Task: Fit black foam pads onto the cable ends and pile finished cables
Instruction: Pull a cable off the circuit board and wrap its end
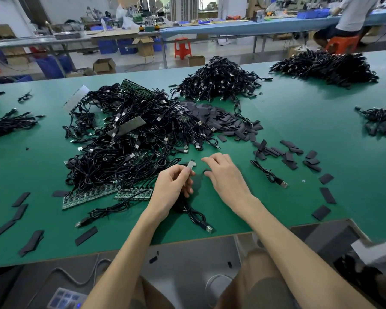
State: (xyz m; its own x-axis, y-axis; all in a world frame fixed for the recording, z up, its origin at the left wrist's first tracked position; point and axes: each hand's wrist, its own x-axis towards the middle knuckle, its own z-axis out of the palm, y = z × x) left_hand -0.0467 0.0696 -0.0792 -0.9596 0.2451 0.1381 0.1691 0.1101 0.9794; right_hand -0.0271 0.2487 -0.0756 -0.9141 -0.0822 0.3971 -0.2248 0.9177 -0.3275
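Observation:
My left hand (176, 184) grips a black cable near the table's front edge; its small grey end piece (190, 164) sticks up above my fingers. The rest of that cable (195, 216) trails down toward me with its USB plug on the mat. My right hand (225, 172) hovers just to the right with fingers loosely curled; whether it holds anything I cannot tell. A heap of black foam pads (223, 119) lies behind my hands. A big tangle of black cables (125, 143) fills the left centre.
More cable piles sit at the back centre (218, 80), back right (323, 66), far right (381, 121) and far left (9, 124). Loose pads are scattered on the green mat (299, 112) to the right and front left. A single cable (269, 175) lies right of my hands. Green circuit strips (89, 197) edge the tangle.

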